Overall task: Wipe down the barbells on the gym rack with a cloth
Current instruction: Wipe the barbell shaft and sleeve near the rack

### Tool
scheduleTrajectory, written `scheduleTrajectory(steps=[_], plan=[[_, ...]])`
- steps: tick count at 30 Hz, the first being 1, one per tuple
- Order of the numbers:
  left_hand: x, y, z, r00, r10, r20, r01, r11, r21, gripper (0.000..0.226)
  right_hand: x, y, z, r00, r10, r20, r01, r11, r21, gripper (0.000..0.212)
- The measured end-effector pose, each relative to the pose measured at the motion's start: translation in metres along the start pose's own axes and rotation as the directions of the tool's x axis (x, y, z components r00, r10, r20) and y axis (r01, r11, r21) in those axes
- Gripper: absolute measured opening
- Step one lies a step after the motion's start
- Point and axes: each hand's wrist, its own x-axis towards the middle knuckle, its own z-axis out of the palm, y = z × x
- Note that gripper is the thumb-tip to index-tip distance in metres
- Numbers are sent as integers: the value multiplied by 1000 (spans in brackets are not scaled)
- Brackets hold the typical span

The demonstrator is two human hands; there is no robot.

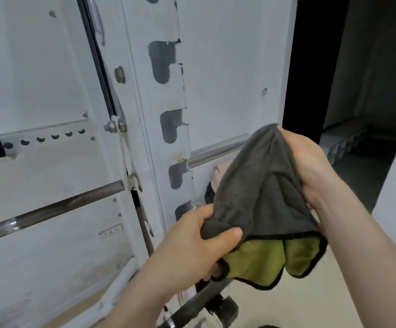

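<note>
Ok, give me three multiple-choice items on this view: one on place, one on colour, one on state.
1. The silver bar lies: A on the floor; B right of the notched upright, passing behind the cloth; C in a hand.
2. The cloth's inner face is: A red; B white; C green.
3. The hands: A both hold the cloth; B only one holds it; C both hang free.
B: it runs from the upright behind the cloth. C: green shows below the black hem. A: left hand pinches a corner, right hand grips the top.

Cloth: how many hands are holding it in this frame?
2. The left hand pinches the cloth at its lower-left edge, thumb on top; the right hand grips its bunched top. A pinkish patch behind the cloth cannot be identified.
</note>
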Motion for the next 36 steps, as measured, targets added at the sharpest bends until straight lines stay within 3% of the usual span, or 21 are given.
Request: scheduleTrajectory(steps=[5,8,10,14,17,19,21,22,24,25,26,28,31,34,36], plan=[[60,11,48,975,-53,-216,4,975,-220,28,61,-16,-33,991,-24,133,16,998,65,24],[105,14,63,933,-70,-353,-53,944,-326,49,110,-20,-39,979,-40,202,29,998,55,34],[138,20,63,891,-52,-451,-113,937,-330,61,140,-23,-29,957,-87,276,70,995,71,24],[196,53,40,671,102,-734,-257,961,-101,78,190,-36,0,929,-240,281,171,954,247,11],[233,69,4,530,227,-817,-276,957,87,81,215,-39,13,900,-365,237,254,883,395,12],[252,57,-24,502,182,-846,-121,983,140,79,223,-20,19,900,-363,241,305,920,246,15],[260,32,-42,504,49,-862,167,974,153,76,224,15,18,902,-231,364,312,933,-180,14],[260,19,-45,508,-33,-861,311,939,148,76,224,35,15,892,-72,447,288,852,-437,23],[260,-2,-39,514,-147,-845,508,846,162,76,224,69,7,839,213,502,366,461,-808,56],[260,-8,-33,515,-152,-843,550,814,189,76,224,80,6,829,231,509,443,286,-850,74],[259,-12,-26,510,-132,-850,567,795,216,75,222,86,10,820,188,541,511,186,-839,89],[257,-21,-15,480,-64,-875,576,776,258,75,219,96,26,741,84,666,657,114,-745,107],[254,-44,-6,456,-1,-890,608,731,310,72,218,120,58,586,69,807,808,21,-588,107],[251,-58,2,481,29,-876,655,652,382,78,220,154,78,556,54,829,828,-124,-547,84],[252,-64,3,488,52,-871,683,598,418,81,221,171,84,546,-106,831,817,-152,-557,51]])
